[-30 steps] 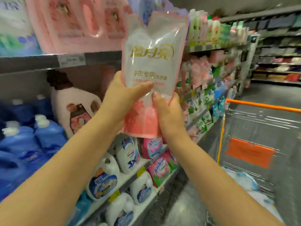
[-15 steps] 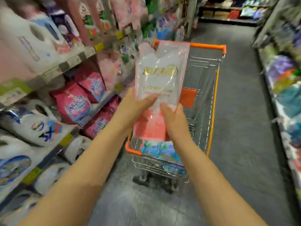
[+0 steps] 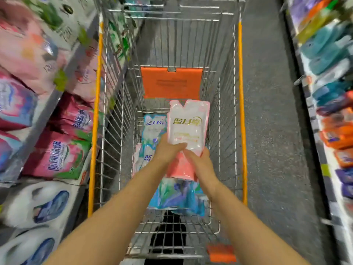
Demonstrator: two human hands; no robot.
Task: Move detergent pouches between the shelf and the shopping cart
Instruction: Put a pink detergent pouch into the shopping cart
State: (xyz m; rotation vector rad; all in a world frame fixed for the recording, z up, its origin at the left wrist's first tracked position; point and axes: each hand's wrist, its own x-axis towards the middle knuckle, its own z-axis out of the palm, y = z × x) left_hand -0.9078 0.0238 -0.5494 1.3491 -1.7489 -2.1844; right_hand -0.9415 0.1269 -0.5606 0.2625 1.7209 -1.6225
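1. Detergent pouch, white above and pink below with gold lettering, is held inside the shopping cart, spout end pointing away from the person.
2. Both hands grasp it: the left hand is clenched on its left side with the thumb lying across the front, and the right hand grips the lower right edge.
3. Beneath it, on the cart's wire floor, lie blue-green pouches; one reaches out from under the pink end toward the person.
4. An orange flap hangs on the cart's far wall, just beyond the pouch's top.
5. To the left, the shelf carries pink detergent bags and, lower down, white jugs.
6. To the right, across the grey floor, a second shelf holds blurred teal and orange packs.
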